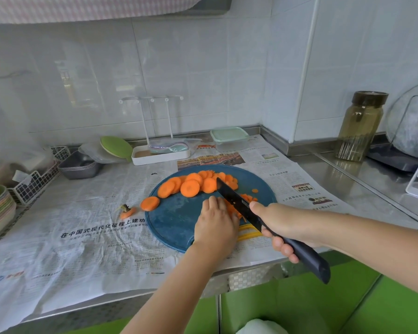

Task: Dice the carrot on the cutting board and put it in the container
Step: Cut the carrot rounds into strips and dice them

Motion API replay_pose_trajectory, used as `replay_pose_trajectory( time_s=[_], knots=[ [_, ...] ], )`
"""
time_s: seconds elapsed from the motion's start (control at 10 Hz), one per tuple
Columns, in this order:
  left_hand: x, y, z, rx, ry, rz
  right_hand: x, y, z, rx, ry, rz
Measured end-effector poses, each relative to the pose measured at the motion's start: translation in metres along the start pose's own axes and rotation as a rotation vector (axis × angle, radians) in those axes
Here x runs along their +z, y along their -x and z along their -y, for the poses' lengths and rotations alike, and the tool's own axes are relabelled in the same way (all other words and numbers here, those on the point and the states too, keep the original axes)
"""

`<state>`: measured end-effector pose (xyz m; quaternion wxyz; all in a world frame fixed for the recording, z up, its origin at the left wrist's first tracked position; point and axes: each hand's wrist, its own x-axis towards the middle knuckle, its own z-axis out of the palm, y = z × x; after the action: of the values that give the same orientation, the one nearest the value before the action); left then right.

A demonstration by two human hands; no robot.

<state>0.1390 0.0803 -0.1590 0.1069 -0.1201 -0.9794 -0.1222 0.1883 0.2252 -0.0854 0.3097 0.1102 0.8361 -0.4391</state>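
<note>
Head view: carrot slices [191, 186] lie overlapped in a curved row across the far half of the round blue cutting board [176, 220]. One single slice [150, 203] rests on the board's left rim. A pile of cut carrot pieces [230, 206] sits on the board's right half. The left hand [215, 225] lies over this pile, fingers bent down onto it and holding it in place. The right hand [285, 225] grips the dark handle of the knife [237, 201] in a full closed grasp, one digit extended along the blade. The blade stands just right of the left hand's fingers, tip toward the slice row. A carrot top end [127, 211] lies on the newspaper [82, 213] just left of the board. The container [229, 138], with a pale green lid, stands behind the board against the wall. A white rack tray [161, 155] stands behind the board to the left. A glass jar [360, 126] stands well right of the board.
</note>
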Motion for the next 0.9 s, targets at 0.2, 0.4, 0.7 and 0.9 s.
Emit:
replay_pose_trajectory(
  time_s=[0.2, 0.4, 0.7, 0.9],
  knots=[
    [-0.007, 0.002, -0.001, -0.016, 0.045, 0.020, -0.006, 0.011, 0.024, 0.117, 0.018, -0.038],
    [-0.009, 0.006, 0.001, 0.015, 0.036, 0.001, -0.007, 0.008, 0.021, 0.121, 0.041, -0.017],
    [0.001, 0.007, 0.005, 0.042, 0.000, -0.058, 0.017, -0.013, 0.012, 0.199, 0.183, -0.105],
    [0.002, 0.005, 0.003, 0.033, -0.030, -0.054, 0.015, -0.019, 0.009, 0.210, 0.190, -0.119]
  ],
)
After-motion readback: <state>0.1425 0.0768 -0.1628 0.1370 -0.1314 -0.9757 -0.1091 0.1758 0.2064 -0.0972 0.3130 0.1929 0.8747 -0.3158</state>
